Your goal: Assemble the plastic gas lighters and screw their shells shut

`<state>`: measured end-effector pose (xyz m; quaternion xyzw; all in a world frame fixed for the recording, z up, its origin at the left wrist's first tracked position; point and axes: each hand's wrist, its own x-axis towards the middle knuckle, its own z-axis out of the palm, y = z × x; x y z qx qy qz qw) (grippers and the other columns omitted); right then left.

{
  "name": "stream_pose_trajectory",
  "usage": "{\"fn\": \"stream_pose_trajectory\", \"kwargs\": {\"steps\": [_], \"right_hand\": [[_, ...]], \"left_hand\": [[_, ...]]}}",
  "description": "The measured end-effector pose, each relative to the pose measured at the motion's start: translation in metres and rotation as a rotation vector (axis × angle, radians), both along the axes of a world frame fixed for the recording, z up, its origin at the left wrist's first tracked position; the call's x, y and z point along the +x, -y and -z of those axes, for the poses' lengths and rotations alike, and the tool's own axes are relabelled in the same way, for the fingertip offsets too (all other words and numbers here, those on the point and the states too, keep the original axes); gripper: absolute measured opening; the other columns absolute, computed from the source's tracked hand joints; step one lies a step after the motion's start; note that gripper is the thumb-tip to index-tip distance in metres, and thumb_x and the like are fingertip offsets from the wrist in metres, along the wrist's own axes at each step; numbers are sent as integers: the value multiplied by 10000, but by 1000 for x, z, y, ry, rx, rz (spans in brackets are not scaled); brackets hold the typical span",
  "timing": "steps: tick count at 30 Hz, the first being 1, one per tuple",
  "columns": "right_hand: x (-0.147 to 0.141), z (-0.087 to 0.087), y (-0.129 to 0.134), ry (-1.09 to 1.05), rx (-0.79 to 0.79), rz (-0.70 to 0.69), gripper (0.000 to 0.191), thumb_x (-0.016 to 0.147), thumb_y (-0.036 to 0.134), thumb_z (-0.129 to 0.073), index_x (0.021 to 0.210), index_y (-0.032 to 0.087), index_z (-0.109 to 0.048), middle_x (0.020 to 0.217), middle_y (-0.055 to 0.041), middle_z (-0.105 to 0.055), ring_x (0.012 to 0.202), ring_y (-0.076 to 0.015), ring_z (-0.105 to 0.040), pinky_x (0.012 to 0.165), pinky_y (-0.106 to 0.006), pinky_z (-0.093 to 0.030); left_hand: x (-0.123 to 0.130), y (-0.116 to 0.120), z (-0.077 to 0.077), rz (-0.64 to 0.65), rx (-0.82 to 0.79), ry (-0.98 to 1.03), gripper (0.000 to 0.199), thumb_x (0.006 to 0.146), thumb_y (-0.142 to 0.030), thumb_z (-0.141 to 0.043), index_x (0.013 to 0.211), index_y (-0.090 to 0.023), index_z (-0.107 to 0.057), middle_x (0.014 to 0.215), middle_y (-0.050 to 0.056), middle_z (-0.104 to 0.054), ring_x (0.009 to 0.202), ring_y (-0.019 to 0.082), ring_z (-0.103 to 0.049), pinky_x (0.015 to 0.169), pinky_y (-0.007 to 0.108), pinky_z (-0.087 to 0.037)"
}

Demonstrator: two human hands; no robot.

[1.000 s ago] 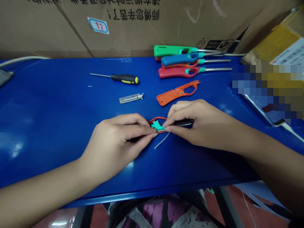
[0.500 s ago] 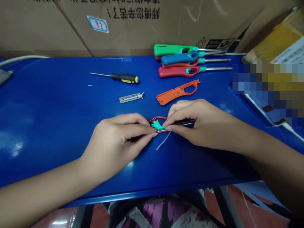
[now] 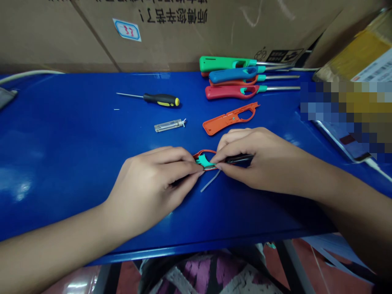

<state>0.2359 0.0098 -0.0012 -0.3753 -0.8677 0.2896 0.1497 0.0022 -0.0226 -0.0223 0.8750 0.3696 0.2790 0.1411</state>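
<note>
Between my hands is an orange lighter shell (image 3: 208,151) with a teal trigger piece (image 3: 204,161) in it. My left hand (image 3: 153,183) pinches the shell's left part, its fingertips at the trigger piece. The fingers of my right hand (image 3: 260,159) are closed on the shell's right end, and a black rod (image 3: 239,159) runs under that palm. A thin clear tube (image 3: 210,181) sticks out below the shell. Above my right hand lies the other orange shell half (image 3: 228,119). A clear fuel tank (image 3: 168,125) lies above my left hand.
A black and yellow screwdriver (image 3: 161,99) lies at the back left. Several assembled lighters (image 3: 232,92) are stacked near the cardboard box (image 3: 171,45). At the right are a phone-like device (image 3: 346,143) with a cable and a taped package (image 3: 352,53). The blue table's front edge (image 3: 183,249) crosses below.
</note>
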Motion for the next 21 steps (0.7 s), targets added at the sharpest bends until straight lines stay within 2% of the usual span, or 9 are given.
{"fn": "stream_pose_trajectory", "kwargs": {"steps": [5, 11, 17, 21], "right_hand": [[0, -1, 0, 20, 43, -39, 120, 880, 183, -663, 882, 192, -783, 858, -16, -726, 832, -149, -652, 777, -302, -467], [0, -1, 0, 30, 82, -71, 198, 901, 144, -603, 823, 213, -771, 829, -17, -724, 817, -155, -640, 775, -305, -452], [-1, 0, 0, 44, 111, -92, 142, 909, 209, -642, 888, 202, -782, 850, -20, -729, 833, -163, -645, 798, -331, -441], [0, -1, 0, 58, 131, -112, 142, 916, 192, -640, 886, 208, -778, 859, -8, -737, 862, -160, -655, 830, -338, -428]], "left_hand": [[0, 0, 0, -17, -25, 6, 72, 905, -225, -695, 916, -195, -759, 899, 10, -750, 807, 167, -701, 708, 287, -551], [1, 0, 2, -19, 0, -13, 50, 901, -227, -700, 895, -192, -736, 889, 3, -752, 815, 171, -701, 712, 288, -545], [1, 0, 2, -41, -25, 14, 79, 915, -232, -684, 889, -193, -747, 862, -6, -743, 764, 144, -687, 678, 270, -521], [3, 0, 2, -50, -53, 29, 83, 916, -229, -684, 876, -195, -748, 848, -14, -738, 740, 126, -674, 664, 256, -507]]}}
